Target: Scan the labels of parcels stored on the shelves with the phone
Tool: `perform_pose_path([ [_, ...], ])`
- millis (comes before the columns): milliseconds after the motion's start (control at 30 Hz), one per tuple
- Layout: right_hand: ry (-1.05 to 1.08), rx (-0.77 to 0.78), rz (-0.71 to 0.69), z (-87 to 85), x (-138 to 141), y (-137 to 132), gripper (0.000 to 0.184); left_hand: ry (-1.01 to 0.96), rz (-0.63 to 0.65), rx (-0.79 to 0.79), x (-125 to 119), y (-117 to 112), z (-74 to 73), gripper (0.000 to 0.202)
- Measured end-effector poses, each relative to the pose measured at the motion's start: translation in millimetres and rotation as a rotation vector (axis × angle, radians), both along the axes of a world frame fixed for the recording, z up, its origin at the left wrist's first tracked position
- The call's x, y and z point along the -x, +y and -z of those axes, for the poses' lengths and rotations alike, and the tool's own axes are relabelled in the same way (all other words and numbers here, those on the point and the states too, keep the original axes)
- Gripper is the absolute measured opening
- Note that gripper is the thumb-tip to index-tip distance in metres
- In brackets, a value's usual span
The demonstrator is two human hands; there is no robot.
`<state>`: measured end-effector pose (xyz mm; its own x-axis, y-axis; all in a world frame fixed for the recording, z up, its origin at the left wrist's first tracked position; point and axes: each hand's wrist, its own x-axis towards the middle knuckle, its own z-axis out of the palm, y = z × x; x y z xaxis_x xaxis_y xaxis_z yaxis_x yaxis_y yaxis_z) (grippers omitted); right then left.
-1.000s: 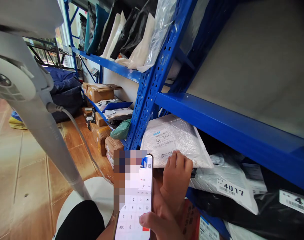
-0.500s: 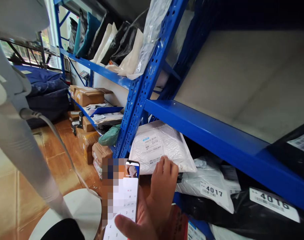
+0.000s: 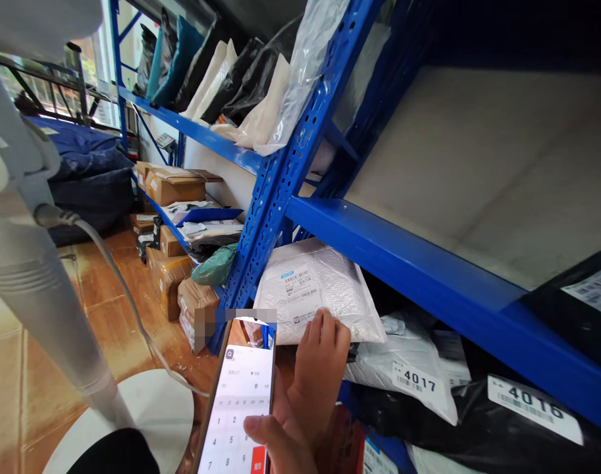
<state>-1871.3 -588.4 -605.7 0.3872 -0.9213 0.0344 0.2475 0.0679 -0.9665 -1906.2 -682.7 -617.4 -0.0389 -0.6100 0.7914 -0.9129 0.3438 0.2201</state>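
My right hand (image 3: 280, 428) holds a smartphone (image 3: 234, 408), its thumb over the number pad on the lit screen. A small camera picture fills the top of that screen. Just beyond, my left hand (image 3: 322, 352) grips the near edge of a white bubble mailer (image 3: 330, 283), fingers bent over its top and thumb hidden. The mailer lies tilted under a blue shelf beam, its printed barcode label (image 3: 300, 293) facing up. To its right rests a grey-white plastic parcel (image 3: 403, 359) tagged 4017.
A black parcel (image 3: 478, 421) with a numbered tag lies at lower right. The blue shelf beam (image 3: 403, 247) crosses above the mailer. Left are cardboard boxes (image 3: 174, 184), bagged parcels (image 3: 196, 66) and a white stand (image 3: 38, 296) with a grey cable (image 3: 117, 276).
My right thumb has moved right and up across the keypad. The phone screen now faces me more squarely. My left hand keeps its hold on the bubble mailer. The view has shifted slightly.
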Motion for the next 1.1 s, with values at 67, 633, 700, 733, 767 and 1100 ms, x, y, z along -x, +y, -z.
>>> perform_pose_path([
  [67, -0.030, -0.046, -0.037, 1.6, -2, -3, 0.066, 0.018, -0.028, 0.014, 1, 0, 0.6, 0.021],
  [633, -0.072, 0.027, 0.136, -14.7, 29, -67, 0.063, -0.036, -0.043, -0.006, -7, -1, 6.4, 0.022],
  [700, -0.065, 0.054, 0.100, -12.4, 29, -66, 0.064, -0.051, -0.054, -0.011, -6, -1, 5.8, 0.022],
  [733, -0.050, 0.072, 0.096, -12.1, 29, -65, 0.063, -0.059, -0.057, -0.012, -6, -1, 5.0, 0.023],
  [767, -0.030, 0.093, 0.104, -12.4, 28, -65, 0.062, -0.068, -0.059, -0.013, -7, 0, 3.8, 0.025],
  [1100, 0.048, 0.206, 0.226, -22.0, 22, -60, 0.054, -0.128, -0.112, -0.028, -11, 8, -5.7, 0.028],
])
